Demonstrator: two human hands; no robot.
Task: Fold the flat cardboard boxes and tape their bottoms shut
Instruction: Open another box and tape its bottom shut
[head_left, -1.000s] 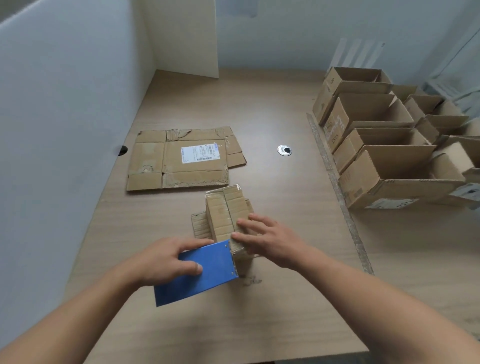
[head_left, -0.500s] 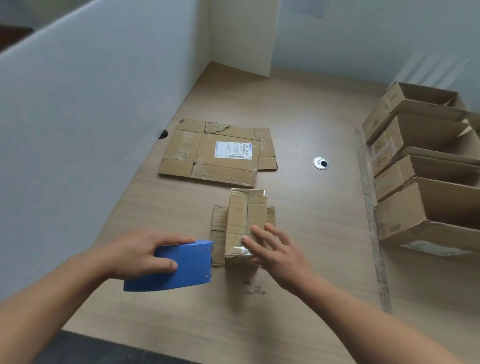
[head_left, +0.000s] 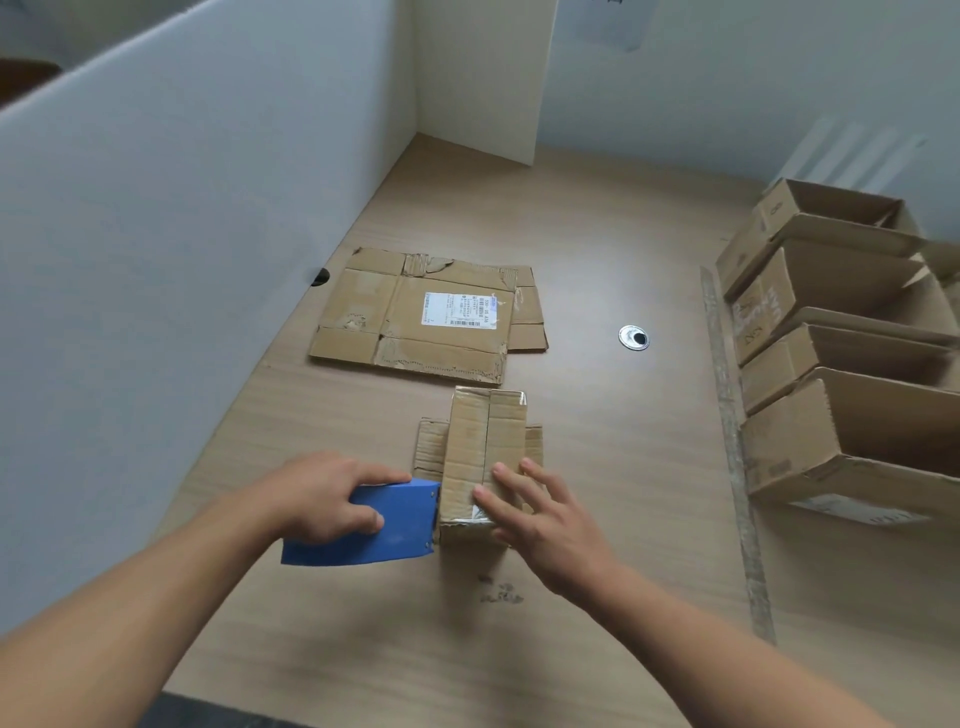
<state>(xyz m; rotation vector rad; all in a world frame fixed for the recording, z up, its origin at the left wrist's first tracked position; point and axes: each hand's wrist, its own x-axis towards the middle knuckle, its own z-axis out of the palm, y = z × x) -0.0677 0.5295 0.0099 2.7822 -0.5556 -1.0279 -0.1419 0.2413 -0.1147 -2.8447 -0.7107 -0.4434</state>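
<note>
1. My left hand (head_left: 332, 493) grips the blue tape dispenser (head_left: 374, 530), its front touching the small box (head_left: 485, 457).
2. My right hand (head_left: 545, 525) lies flat, fingers straight, on the box's taped bottom.
3. The box sits mid-bench (head_left: 597, 467), a flat cardboard box (head_left: 426, 312) behind it.

Folded boxes (head_left: 789, 447) cut off right; shipping label (head_left: 457, 309) text unreadable.

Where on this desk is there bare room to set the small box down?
Bare desk lies between the small box under the right hand and the strip fronting the open boxes. More lies beyond the flat cardboard toward the back corner, and at the near edge between the forearms. The right side is crowded with those boxes.
</note>
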